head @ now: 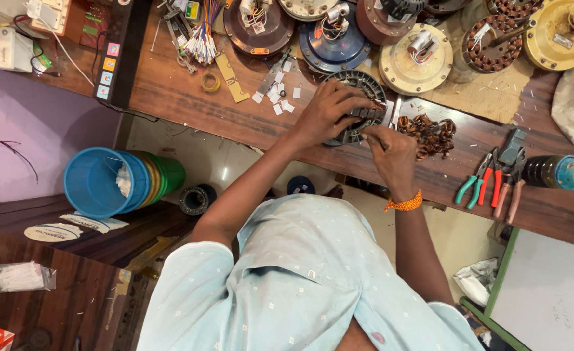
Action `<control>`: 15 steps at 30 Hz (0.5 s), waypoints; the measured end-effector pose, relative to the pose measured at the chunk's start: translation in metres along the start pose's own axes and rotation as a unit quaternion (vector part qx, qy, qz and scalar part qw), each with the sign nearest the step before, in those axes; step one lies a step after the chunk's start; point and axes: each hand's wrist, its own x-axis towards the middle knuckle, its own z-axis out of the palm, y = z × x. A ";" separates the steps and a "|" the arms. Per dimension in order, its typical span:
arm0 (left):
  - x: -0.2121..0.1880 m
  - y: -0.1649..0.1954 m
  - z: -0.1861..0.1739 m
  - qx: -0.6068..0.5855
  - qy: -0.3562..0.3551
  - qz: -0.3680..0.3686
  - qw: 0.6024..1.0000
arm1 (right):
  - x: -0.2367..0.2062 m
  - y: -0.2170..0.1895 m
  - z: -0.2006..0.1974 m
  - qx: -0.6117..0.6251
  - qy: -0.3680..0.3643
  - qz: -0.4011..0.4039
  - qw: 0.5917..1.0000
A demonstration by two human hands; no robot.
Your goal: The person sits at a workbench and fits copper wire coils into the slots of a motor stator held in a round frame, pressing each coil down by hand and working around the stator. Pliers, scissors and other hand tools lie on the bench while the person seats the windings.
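A dark round slotted stator ring [360, 83] lies on the wooden workbench [189, 97]. My left hand [329, 112] lies over the ring's left side and grips it, hiding much of it. My right hand [391, 151], with an orange thread around the wrist, has its fingertips pinched on the ring's near right edge. What those fingertips hold, if anything, is too small to make out. A heap of removed copper wire coils [428, 133] sits just right of both hands.
Pliers and cutters [493, 185] and a bottle [568, 173] lie at the right. Several round fan motor housings [417, 62] line the bench's far side. A bundle of coloured wires [202, 39] and white paper bits [279, 97] lie left. Nested buckets [105, 182] lie below.
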 end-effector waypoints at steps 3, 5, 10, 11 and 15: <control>0.007 -0.004 -0.006 0.045 -0.037 0.031 0.998 | 0.001 0.009 0.005 -0.003 0.006 -0.028 1.000; 0.014 -0.012 -0.010 0.037 -0.089 0.012 0.995 | 0.000 0.013 0.006 0.013 0.007 -0.031 0.999; 0.018 -0.027 -0.007 -0.063 -0.113 0.013 0.991 | 0.001 0.015 0.002 0.026 0.005 -0.038 0.999; 0.016 -0.029 -0.005 -0.079 -0.108 0.010 0.991 | 0.002 0.013 0.002 0.029 0.008 -0.041 0.999; 0.016 -0.030 0.001 0.005 -0.092 0.041 0.995 | 0.004 0.010 -0.006 0.006 0.021 -0.020 1.000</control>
